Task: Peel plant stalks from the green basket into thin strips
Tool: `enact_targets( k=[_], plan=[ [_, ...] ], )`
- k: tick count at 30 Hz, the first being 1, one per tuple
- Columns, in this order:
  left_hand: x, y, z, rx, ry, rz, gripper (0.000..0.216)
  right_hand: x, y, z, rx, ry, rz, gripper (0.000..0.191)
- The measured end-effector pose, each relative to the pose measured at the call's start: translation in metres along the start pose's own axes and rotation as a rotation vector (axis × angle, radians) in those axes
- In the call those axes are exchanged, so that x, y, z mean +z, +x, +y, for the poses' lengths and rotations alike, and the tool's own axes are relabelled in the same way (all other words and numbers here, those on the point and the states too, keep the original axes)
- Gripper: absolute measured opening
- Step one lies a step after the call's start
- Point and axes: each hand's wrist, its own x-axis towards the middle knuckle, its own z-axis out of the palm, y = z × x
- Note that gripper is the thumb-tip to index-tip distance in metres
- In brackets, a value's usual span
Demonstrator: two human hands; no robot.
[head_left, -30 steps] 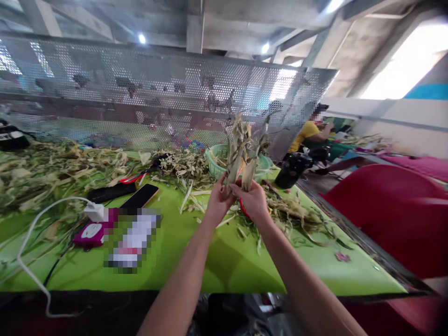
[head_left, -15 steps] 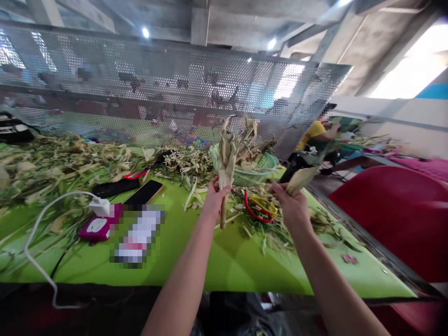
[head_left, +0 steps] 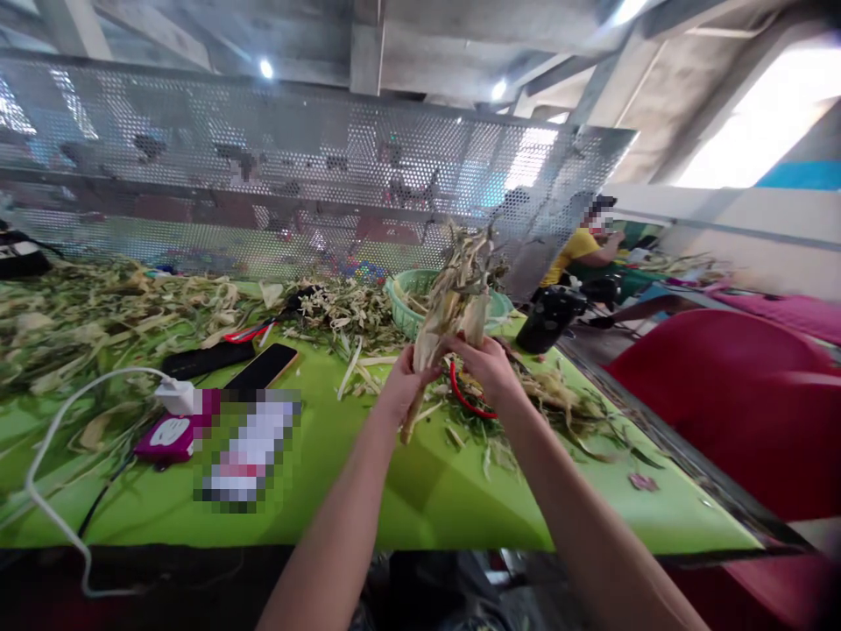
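Note:
My left hand (head_left: 398, 387) is closed round the lower stem of a bundle of dry corn husks (head_left: 443, 307). The bundle stands tilted above the table, with its frayed tops up and its stem end pointing down toward me. Against its right side my right hand (head_left: 487, 364) pinches a pale, flat piece of husk (head_left: 475, 317). Under the right hand lies a red loop handle (head_left: 465, 403), like that of scissors; the rest is mostly hidden. Right behind the bundle is a green plastic basket (head_left: 406, 317) with more husks in it.
Loose husks (head_left: 197, 302) cover the green table's (head_left: 355, 491) left and back. A phone (head_left: 264, 368), a blurred-out item (head_left: 253, 451) and a magenta box (head_left: 167, 436) with a white charger lie left. A black cup (head_left: 550, 320), red chair (head_left: 729, 403) and a person (head_left: 578, 245) are right.
My right hand has moved left with the husk piece, from apart to against the bundle. The bundle now leans more to the right at its top. The view has shifted slightly.

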Motion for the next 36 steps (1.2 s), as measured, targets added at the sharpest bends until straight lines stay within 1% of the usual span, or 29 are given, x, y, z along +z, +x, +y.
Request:
enact_targets(
  k=[2,4,7,11,14,16,18,21,22,25,29,32,34,36],
  plan=[
    [0.001,0.000,0.000,0.014,-0.024,-0.020,0.049,0.015,0.002,0.001,-0.019,0.034,0.019,0.043],
    [0.001,0.002,-0.002,0.022,-0.076,0.011,0.041,0.021,0.004,0.007,-0.027,0.038,0.043,0.041],
    [0.000,0.008,-0.006,-0.004,-0.141,0.106,0.036,0.021,0.005,0.018,-0.058,0.065,0.097,0.035],
    [-0.005,0.015,-0.007,-0.042,-0.163,0.229,0.031,0.018,-0.005,0.022,-0.147,0.188,0.137,0.028],
    [-0.009,0.014,-0.006,-0.061,-0.157,0.238,0.028,0.019,-0.017,0.019,-0.187,0.239,0.153,0.026],
    [-0.009,0.012,-0.004,-0.056,-0.166,0.205,0.027,0.022,-0.022,0.018,-0.183,0.290,0.110,0.023],
    [-0.006,0.010,-0.003,-0.057,-0.191,0.166,0.027,0.027,-0.022,0.019,-0.150,0.357,0.003,0.020],
    [-0.004,0.008,-0.003,-0.072,-0.256,0.085,0.025,0.036,-0.020,0.022,-0.051,0.407,-0.152,0.021],
    [-0.004,0.008,-0.003,-0.082,-0.280,0.070,0.025,0.038,-0.019,0.023,-0.030,0.417,-0.166,0.022],
    [-0.008,0.011,-0.002,-0.108,-0.330,0.076,0.024,0.041,-0.020,0.023,0.004,0.495,-0.174,0.025],
    [-0.017,0.017,-0.002,-0.129,-0.317,0.142,0.019,0.040,-0.024,0.020,0.051,0.698,-0.171,0.028],
    [-0.018,0.018,-0.001,-0.109,-0.332,0.148,0.018,0.042,-0.027,0.016,0.030,0.817,-0.154,0.030],
    [-0.017,0.019,-0.001,-0.097,-0.343,0.125,0.020,0.044,-0.029,0.011,0.013,0.852,-0.161,0.033],
    [-0.017,0.018,0.000,-0.102,-0.335,0.135,0.020,0.045,-0.032,0.007,0.012,0.877,-0.170,0.034]
  ],
)
